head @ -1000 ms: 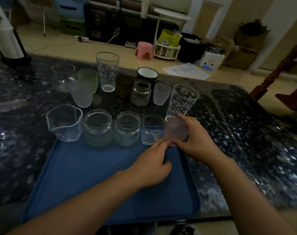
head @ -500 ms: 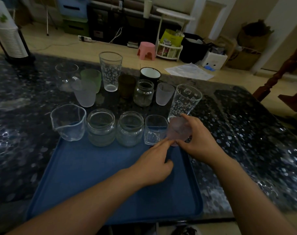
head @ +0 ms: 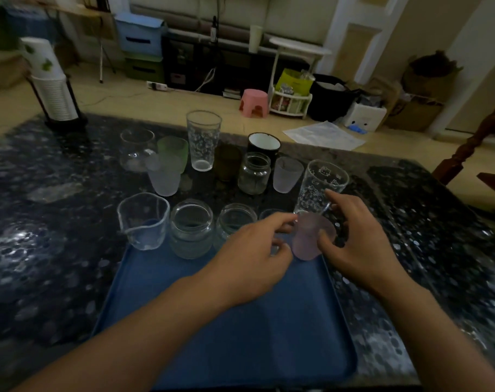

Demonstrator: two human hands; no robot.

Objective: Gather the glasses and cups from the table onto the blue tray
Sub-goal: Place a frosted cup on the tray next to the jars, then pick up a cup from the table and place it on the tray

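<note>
The blue tray point(head: 240, 335) lies on the dark speckled table in front of me. Along its far edge stand a clear spouted beaker point(head: 143, 222), two glass jars point(head: 191, 230) point(head: 235, 222) and a small clear glass point(head: 269, 215) mostly hidden by my left hand. A pink frosted cup point(head: 308, 241) stands at the tray's far right corner. My right hand point(head: 353, 241) wraps around its right side, thumb in front. My left hand point(head: 254, 253) reaches in with its index fingertip touching the cup's left rim. A tall cartoon-printed glass point(head: 321, 188) stands just behind the pink cup.
Further back on the table are a tall patterned glass point(head: 203, 140), a green frosted cup point(head: 173, 149), two pale frosted cups point(head: 164, 176) point(head: 287, 174), a round clear glass point(head: 137, 149), a brown glass point(head: 227, 161), a black mug point(head: 263, 144) and a small jar point(head: 254, 174). A stack of paper cups point(head: 54, 89) stands far left.
My left hand has slid forward from the tray floor until its index finger meets the pink cup's rim. My right hand stays on the cup, fingers spread wider.
</note>
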